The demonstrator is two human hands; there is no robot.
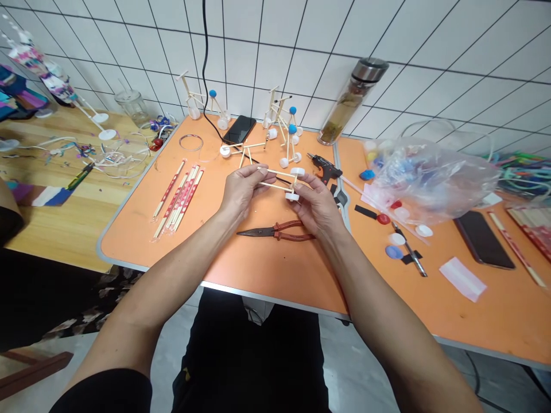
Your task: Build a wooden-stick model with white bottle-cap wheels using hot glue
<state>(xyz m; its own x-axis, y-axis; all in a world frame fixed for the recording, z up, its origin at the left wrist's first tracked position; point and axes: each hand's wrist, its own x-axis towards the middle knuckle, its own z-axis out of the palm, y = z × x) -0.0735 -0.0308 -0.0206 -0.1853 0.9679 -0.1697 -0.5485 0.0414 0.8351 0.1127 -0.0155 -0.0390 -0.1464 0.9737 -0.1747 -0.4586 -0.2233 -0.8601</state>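
Observation:
My left hand [243, 192] pinches the left ends of two thin wooden sticks. Around the other end, beside two white bottle caps, the fingers of my right hand [316, 206] are closed. Together they hold up one stick frame [275, 186] with the white caps fixed at its right end like wheels. Just below it on the orange table lie long-nose pliers [275, 230] with red handles, partly covered by my right hand. Behind the frame stands another stick-and-cap model [245, 150], and a black glue gun [325, 167] rests beyond my right hand.
Paper-wrapped chopsticks [183, 198] lie at left. Finished-looking stick models [206, 103], a phone [240, 130] and a glass bottle [353, 100] are along the wall. At right are a plastic bag [434, 172], loose caps [394, 252], a pen-like knife [411, 252] and another phone [484, 240].

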